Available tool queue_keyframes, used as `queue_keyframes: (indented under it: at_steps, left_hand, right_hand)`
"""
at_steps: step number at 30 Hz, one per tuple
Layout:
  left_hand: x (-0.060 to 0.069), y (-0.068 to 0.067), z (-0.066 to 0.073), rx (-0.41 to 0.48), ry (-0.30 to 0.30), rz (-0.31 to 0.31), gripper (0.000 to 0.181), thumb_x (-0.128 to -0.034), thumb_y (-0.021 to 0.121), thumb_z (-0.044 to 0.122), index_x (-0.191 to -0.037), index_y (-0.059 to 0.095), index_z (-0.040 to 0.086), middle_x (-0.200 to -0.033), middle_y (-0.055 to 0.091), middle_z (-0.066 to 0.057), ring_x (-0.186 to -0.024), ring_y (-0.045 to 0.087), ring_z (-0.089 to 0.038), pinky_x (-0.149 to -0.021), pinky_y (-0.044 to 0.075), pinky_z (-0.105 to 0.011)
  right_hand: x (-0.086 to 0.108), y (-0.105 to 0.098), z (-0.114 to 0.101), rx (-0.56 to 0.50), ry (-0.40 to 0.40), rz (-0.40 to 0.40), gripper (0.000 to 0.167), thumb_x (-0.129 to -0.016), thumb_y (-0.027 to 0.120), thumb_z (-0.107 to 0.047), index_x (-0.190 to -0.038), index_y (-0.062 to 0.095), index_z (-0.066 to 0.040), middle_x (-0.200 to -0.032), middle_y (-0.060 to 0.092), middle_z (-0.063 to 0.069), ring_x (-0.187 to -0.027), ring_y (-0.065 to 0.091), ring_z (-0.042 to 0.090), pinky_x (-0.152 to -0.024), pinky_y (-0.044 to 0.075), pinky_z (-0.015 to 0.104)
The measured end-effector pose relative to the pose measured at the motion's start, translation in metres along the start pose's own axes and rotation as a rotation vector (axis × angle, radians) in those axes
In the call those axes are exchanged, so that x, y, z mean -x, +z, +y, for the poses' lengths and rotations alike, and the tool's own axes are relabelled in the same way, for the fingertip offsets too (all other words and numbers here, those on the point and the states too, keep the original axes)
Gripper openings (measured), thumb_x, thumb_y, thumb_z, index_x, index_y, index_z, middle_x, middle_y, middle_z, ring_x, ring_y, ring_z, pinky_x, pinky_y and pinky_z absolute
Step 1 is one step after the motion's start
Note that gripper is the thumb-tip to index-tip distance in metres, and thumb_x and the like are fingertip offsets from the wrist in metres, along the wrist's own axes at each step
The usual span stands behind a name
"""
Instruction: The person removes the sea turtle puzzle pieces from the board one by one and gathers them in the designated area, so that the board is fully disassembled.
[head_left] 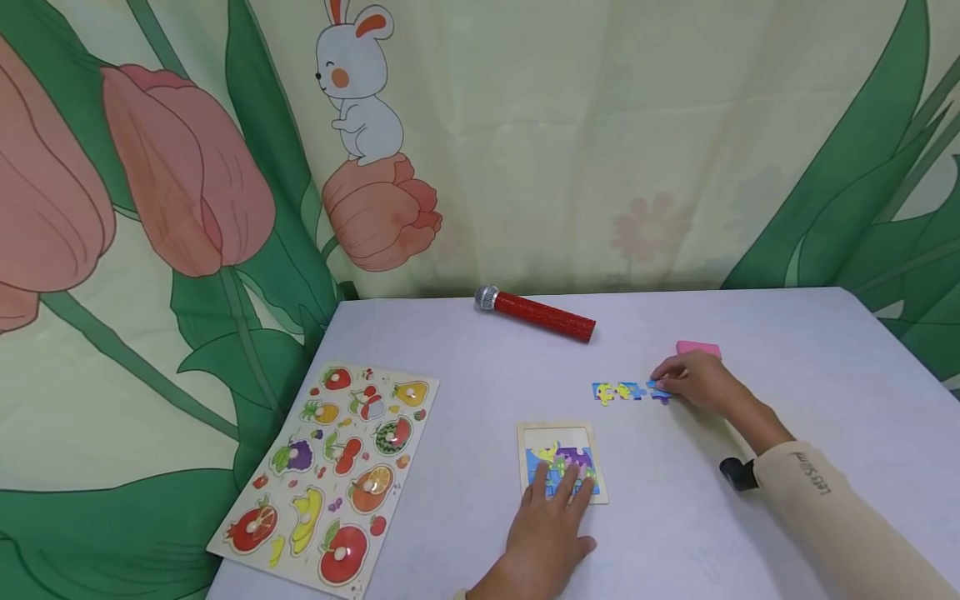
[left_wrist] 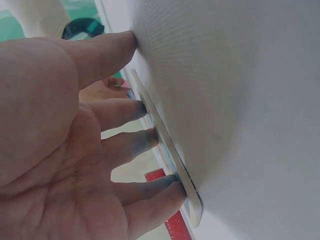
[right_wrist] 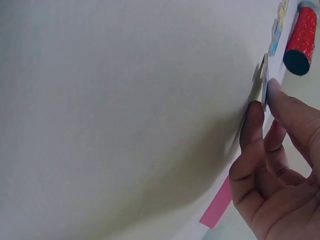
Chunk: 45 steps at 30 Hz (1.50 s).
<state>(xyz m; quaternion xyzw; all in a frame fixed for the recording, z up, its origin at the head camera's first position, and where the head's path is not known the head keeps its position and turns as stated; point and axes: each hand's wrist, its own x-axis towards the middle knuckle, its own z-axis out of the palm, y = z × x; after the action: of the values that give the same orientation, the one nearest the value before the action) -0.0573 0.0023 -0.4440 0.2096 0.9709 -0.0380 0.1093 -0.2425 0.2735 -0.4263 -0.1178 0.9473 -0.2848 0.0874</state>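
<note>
The left hand rests with spread fingers on a small wooden puzzle frame, whose lower part holds blue, purple and yellow pieces. In the left wrist view the fingertips of that hand touch the frame's face. Between thumb and fingertips, the right hand pinches a blue puzzle piece; the right wrist view has the piece tilted up on edge in the hand. Just left of it lie joined yellow and blue pieces.
A red microphone lies toward the back of the table. A pink block sits behind the right hand. At the left is a fruit puzzle board. A printed curtain hangs behind the table.
</note>
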Motion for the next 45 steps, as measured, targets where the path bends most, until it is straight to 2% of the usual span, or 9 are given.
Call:
queue_keyframes:
  at_steps: [11,17,20,23,26,30,33,38,45]
  left_hand:
    - [0.006,0.007,0.004,-0.127,0.024,0.055,0.070,-0.0974,0.054,0.063,-0.158,0.038,0.033,-0.164,0.033,0.010,-0.148,0.033,-0.030,-0.111,0.040,-0.033]
    - [0.008,0.006,0.003,-0.144,0.025,0.056,0.073,-0.0971,0.054,0.064,-0.159,0.038,0.029,-0.164,0.032,0.005,-0.149,0.033,-0.029,-0.111,0.041,-0.032]
    - [0.012,0.007,0.004,-0.138,0.028,0.033,0.076,-0.0952,0.054,0.067,-0.159,0.038,0.029,-0.163,0.034,0.005,-0.147,0.036,-0.025,-0.111,0.040,-0.031]
    - [0.015,0.010,0.005,-0.140,0.026,0.021,0.080,-0.0930,0.053,0.072,-0.158,0.038,0.029,-0.162,0.035,0.006,-0.147,0.036,-0.022,-0.111,0.039,-0.030]
    - [0.016,0.012,0.005,-0.127,0.026,0.009,0.083,-0.0915,0.051,0.075,-0.159,0.037,0.029,-0.163,0.034,0.006,-0.148,0.035,-0.021,-0.112,0.037,-0.030]
    - [0.014,0.014,0.007,-0.097,0.035,-0.031,0.087,-0.0906,0.049,0.078,-0.160,0.034,0.028,-0.165,0.031,0.004,-0.150,0.031,-0.023,-0.115,0.034,-0.032]
    - [0.010,0.014,0.008,-0.091,0.041,-0.065,0.089,-0.0907,0.047,0.079,-0.162,0.032,0.028,-0.166,0.028,0.004,-0.151,0.028,-0.023,-0.116,0.032,-0.033]
    - [0.008,0.014,0.007,-0.072,0.036,-0.102,0.089,-0.0903,0.047,0.079,-0.162,0.030,0.028,-0.167,0.026,0.005,-0.152,0.026,-0.022,-0.117,0.030,-0.033]
    - [0.008,0.013,0.007,-0.033,0.027,-0.103,0.089,-0.0902,0.051,0.077,-0.161,0.032,0.027,-0.166,0.027,0.005,-0.152,0.026,-0.024,-0.116,0.031,-0.034]
  right_hand:
    - [0.003,0.003,-0.005,0.037,0.049,-0.038,0.014,-0.093,0.073,-0.003,-0.105,0.076,0.001,-0.096,0.065,0.015,-0.091,0.057,0.034,-0.074,0.051,0.039]
    - [0.001,0.009,-0.009,0.042,0.025,-0.013,0.018,-0.094,0.072,-0.002,-0.111,0.072,0.002,-0.097,0.064,0.017,-0.090,0.057,0.033,-0.074,0.053,0.041]
    - [0.005,0.019,-0.025,0.053,-0.035,-0.003,0.021,-0.093,0.073,0.000,-0.114,0.073,0.000,-0.097,0.066,0.015,-0.089,0.059,0.031,-0.076,0.056,0.040]
    - [0.013,0.035,-0.053,0.029,-0.154,-0.028,0.020,-0.092,0.075,0.000,-0.112,0.076,-0.003,-0.097,0.069,0.007,-0.088,0.060,0.024,-0.077,0.057,0.036]
    - [0.021,0.053,-0.083,-0.014,-0.283,-0.083,0.017,-0.091,0.076,-0.002,-0.107,0.079,-0.006,-0.096,0.071,0.000,-0.088,0.062,0.018,-0.077,0.056,0.030]
    - [0.024,0.077,-0.110,-0.026,-0.384,-0.175,0.015,-0.091,0.077,-0.006,-0.106,0.081,-0.008,-0.098,0.072,-0.005,-0.090,0.065,0.013,-0.079,0.055,0.024]
    - [0.024,0.088,-0.119,-0.011,-0.421,-0.224,0.018,-0.090,0.080,-0.010,-0.108,0.081,-0.008,-0.099,0.070,-0.005,-0.090,0.065,0.010,-0.080,0.055,0.023]
    - [0.026,0.098,-0.125,-0.004,-0.460,-0.250,0.023,-0.086,0.084,-0.012,-0.109,0.081,-0.007,-0.098,0.068,-0.006,-0.083,0.062,0.006,-0.077,0.056,0.022]
    - [0.030,0.102,-0.131,-0.042,-0.417,-0.233,0.018,-0.084,0.085,-0.009,-0.100,0.078,-0.012,-0.094,0.066,-0.007,-0.082,0.061,0.009,-0.076,0.055,0.023]
